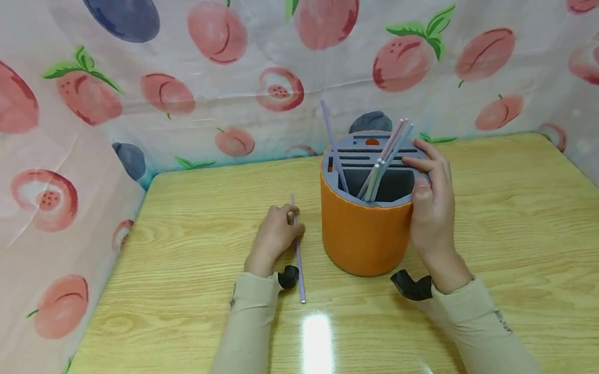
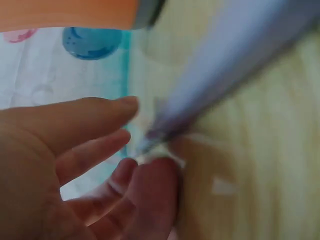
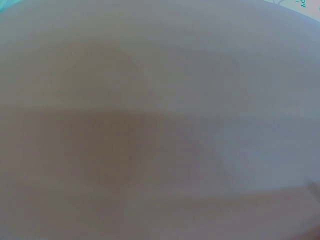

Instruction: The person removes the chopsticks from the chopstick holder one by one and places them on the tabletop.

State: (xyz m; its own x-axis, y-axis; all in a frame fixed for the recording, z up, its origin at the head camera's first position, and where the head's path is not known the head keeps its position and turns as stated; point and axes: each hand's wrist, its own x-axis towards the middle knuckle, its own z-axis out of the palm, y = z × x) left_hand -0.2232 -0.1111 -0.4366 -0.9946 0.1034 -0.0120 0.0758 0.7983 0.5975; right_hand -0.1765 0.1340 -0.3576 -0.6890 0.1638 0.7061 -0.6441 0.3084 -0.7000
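Note:
My left hand (image 1: 274,237) reaches over a thin purple straw (image 1: 299,270) lying on the table, left of an orange round knife holder (image 1: 363,241). In the left wrist view, the blurred straw (image 2: 215,70) runs down toward the fingertips, with the thumb (image 2: 95,117) apart from it. On the holder's right side, my right hand (image 1: 436,216) grips the upper wall, thumb near the front rim and fingers over the top. Several pastel straws (image 1: 383,162) stand in its large front compartment, and a purple one (image 1: 329,131) leans left. The right wrist view shows only a blurred, close surface.
The holder's grey top (image 1: 344,144) has several narrow slots behind the front compartment. A wood-grain table (image 1: 191,232) lies beneath. Fruit-print cloth (image 1: 166,133) hangs along its back and left edges. Black wrist mounts (image 1: 412,287) stick out from the sleeves.

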